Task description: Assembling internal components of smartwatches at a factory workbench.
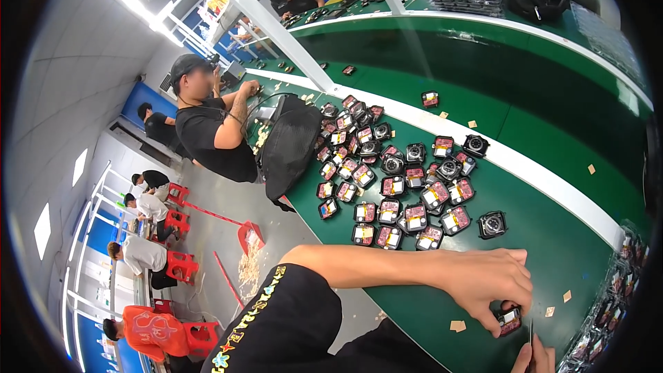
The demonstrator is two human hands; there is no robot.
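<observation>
Standing by the green bench. Left hand arches over one small watch case, fingertips closed in a narrow pinch at its edges; the case sits at the near right of the bench, pink-and-white inside facing up. Pinching the rim probably steadies it and leaves the middle open. Right hand, partly cut off below, grips a thin tool upright just beside the case; tip too fine to make out. Loose watch cases crowd beyond the left forearm, mostly open side up, likely for easy reach. Tan scraps lie nearby.
</observation>
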